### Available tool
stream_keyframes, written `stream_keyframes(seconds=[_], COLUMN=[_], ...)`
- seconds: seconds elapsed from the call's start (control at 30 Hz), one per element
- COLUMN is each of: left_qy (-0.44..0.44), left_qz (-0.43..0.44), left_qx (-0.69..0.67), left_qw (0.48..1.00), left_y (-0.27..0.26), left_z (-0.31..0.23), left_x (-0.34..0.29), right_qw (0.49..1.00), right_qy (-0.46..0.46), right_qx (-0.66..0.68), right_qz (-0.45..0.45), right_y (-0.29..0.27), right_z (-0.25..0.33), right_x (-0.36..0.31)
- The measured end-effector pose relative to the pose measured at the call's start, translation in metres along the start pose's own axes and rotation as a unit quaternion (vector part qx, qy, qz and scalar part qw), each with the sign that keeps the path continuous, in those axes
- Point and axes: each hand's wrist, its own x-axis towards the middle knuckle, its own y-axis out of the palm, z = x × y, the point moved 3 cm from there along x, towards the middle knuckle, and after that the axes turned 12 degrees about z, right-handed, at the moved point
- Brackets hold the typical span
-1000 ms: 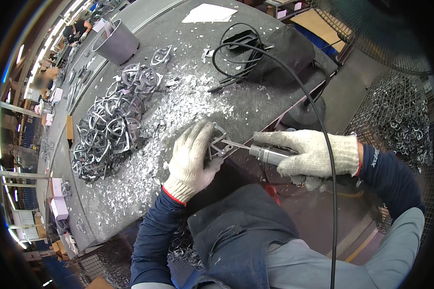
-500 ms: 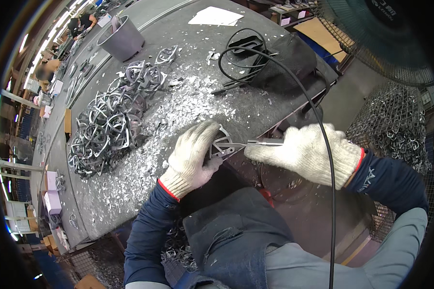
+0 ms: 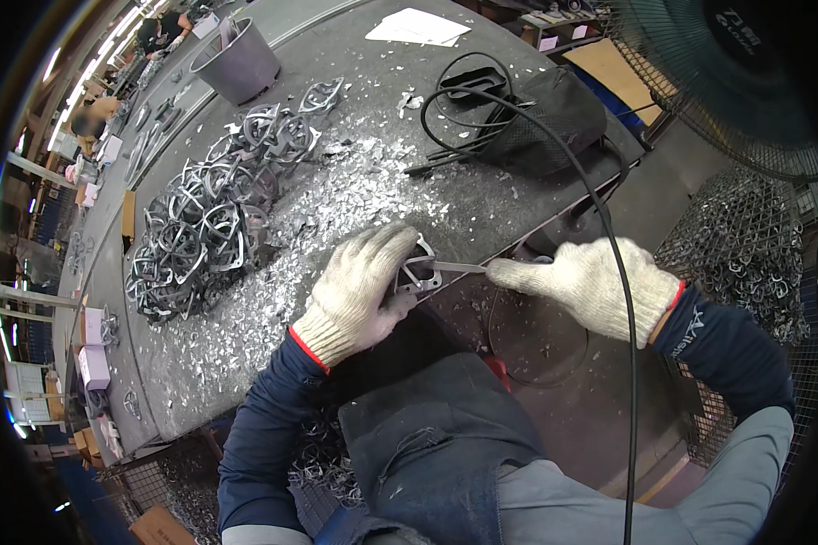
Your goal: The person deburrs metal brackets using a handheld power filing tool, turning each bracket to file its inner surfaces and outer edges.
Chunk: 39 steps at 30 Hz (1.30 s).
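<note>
In my left hand (image 3: 361,289), gloved in white knit, a small grey cast-metal frame (image 3: 424,282) with open spokes is held at the table's near edge. My fingers wrap its far left side and hide part of it. My right hand (image 3: 600,283), also gloved, grips a file-like tool (image 3: 459,267) with a narrow flat blade; its handle is hidden in the fist. The blade points left, its tip at the frame's right side. Whether the tip touches the metal I cannot tell. Left of my left hand lies a heap of similar metal frames (image 3: 204,227).
Silvery metal flakes (image 3: 336,200) cover the tabletop. A grey bucket (image 3: 236,64), white paper (image 3: 416,27) and a dark mesh bag (image 3: 545,127) lie beyond. A black cable (image 3: 623,300) hangs before my right forearm. A fan (image 3: 727,73) and a wire basket of parts (image 3: 745,245) are right.
My right hand has moved slightly right, drawing the blade back from the frame's middle to its right side. My left hand keeps hold of the frame. The view has shifted a little.
</note>
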Motion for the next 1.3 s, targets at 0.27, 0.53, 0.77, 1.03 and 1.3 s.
stream_keyframes(seconds=[0.27, 0.53, 0.77, 1.03, 1.3], left_qy=[-0.009, -0.01, -0.002, 0.0, -0.01], left_qz=[-0.001, 0.008, 0.018, 0.025, 0.01], left_qx=[0.019, 0.014, 0.011, -0.008, -0.002], left_qw=[1.0, 1.0, 1.0, 1.0, 1.0], left_y=[0.0, -0.002, -0.006, -0.008, 0.002], left_z=[-0.001, 0.004, -0.002, 0.0, 0.0], left_x=[0.0, -0.001, 0.008, 0.005, 0.003], right_qw=[0.966, 0.982, 0.956, 0.945, 0.712], right_qy=[-0.054, 0.03, -0.064, -0.036, 0.034], right_qx=[0.244, 0.05, 0.265, 0.306, 0.644], right_qz=[0.063, 0.178, 0.112, 0.11, 0.279], right_y=[0.016, -0.021, 0.013, 0.03, 0.026], right_z=[-0.015, -0.015, -0.018, -0.016, 0.007], right_x=[0.017, 0.022, 0.007, 0.003, 0.002])
